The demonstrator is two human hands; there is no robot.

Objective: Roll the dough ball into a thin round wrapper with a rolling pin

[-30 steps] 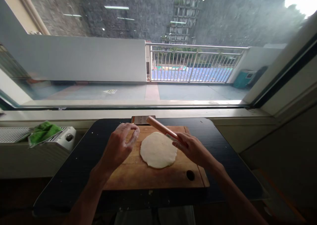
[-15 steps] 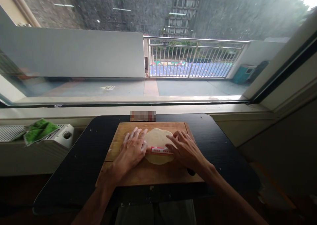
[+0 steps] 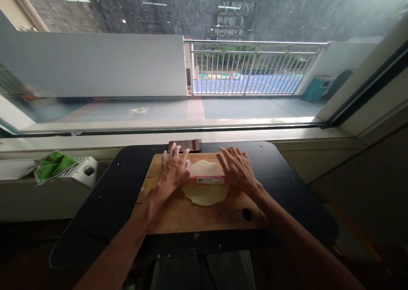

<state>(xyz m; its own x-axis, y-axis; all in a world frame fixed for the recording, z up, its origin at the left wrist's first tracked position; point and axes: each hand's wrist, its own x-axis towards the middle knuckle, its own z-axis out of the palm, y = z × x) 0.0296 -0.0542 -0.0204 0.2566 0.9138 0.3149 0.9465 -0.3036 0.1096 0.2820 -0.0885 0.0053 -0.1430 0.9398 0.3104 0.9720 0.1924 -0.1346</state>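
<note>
A rolling pin (image 3: 210, 180) with a red-and-white printed label lies crosswise over a flat, round sheet of dough (image 3: 206, 195). The dough has a slightly wavy edge and rests on a wooden cutting board (image 3: 197, 222). Over the pin's left end lies my left hand (image 3: 175, 167), fingers stretched forward and spread, with white powder on the fingertips. My right hand (image 3: 236, 166) is laid over the other end, its fingers also extended forward. Both palms hide the ends of the pin.
The board is on a black table (image 3: 106, 196) against a windowsill (image 3: 223, 135). A small flat box (image 3: 191, 145) sits behind the board. At left, a green cloth (image 3: 55, 164) hangs over a white radiator (image 3: 86, 171). The board has a dark hole (image 3: 247, 214) near its front right.
Both hands and the rolling pin have moved forward, away from me, across the dough. More of the dough's near side shows, and the right fingers have straightened. The view has shifted slightly.
</note>
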